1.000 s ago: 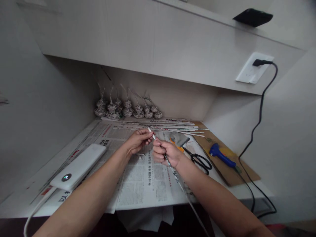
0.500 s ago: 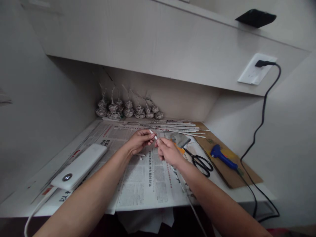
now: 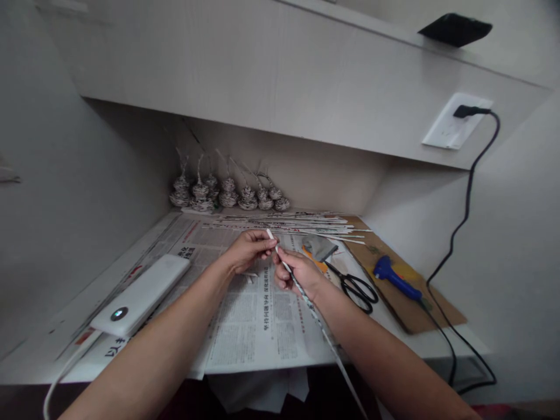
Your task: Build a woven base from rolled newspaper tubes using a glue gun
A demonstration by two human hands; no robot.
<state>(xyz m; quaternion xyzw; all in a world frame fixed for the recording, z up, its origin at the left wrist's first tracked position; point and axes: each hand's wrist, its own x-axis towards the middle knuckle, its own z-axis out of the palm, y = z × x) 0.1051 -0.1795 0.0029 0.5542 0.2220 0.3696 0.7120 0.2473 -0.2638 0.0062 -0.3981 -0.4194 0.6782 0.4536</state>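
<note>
A long thin rolled-newspaper tube (image 3: 315,318) slants from between my hands down toward me, past the table's front edge. My left hand (image 3: 249,251) pinches it close to its white upper tip. Just below, my right hand (image 3: 300,273) is closed round the same tube, which lies over the thumb side of the palm. The two hands nearly touch at the fingertips. Under them is a sheet of newspaper (image 3: 236,344). A small scrap of paper (image 3: 250,276) lies by my left wrist.
Behind are several paper tubes (image 3: 284,223) and woven gourd shapes (image 3: 228,193). Black-handled scissors (image 3: 359,291) and a grey cloth-like piece (image 3: 319,248) lie right. A blue glue gun (image 3: 396,279) rests on cardboard (image 3: 431,309). A white power bank (image 3: 142,294) sits left; a socket (image 3: 455,122) hangs above.
The tube has shifted and now shows along its length over my right hand, where it was mostly hidden before. My right hand has turned slightly; my left hand stays nearly in place.
</note>
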